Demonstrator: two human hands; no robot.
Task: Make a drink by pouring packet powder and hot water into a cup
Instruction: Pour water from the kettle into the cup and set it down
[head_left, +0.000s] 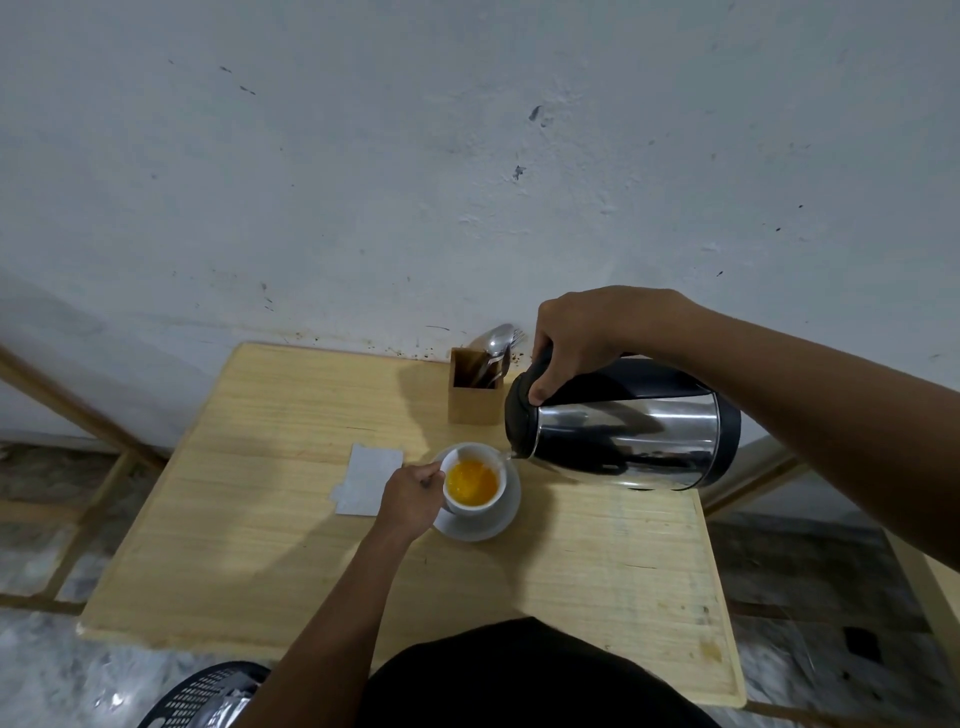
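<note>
A white cup (470, 506) stands on a white saucer (501, 522) near the middle of the wooden table (260, 519). Orange liquid fills part of the cup. My left hand (410, 499) grips the cup by its handle on the left side. My right hand (576, 338) holds the black handle of a steel kettle (628, 431), which is tilted with its spout at the cup's right rim. A thin stream of water runs from the spout into the cup. A silver packet (366, 486) lies flat just left of my left hand.
A wooden holder (475, 402) with spoons and forks stands against the wall behind the cup. A black perforated bin (208, 693) sits on the floor at the lower left. Wooden frame pieces lie on the floor on both sides.
</note>
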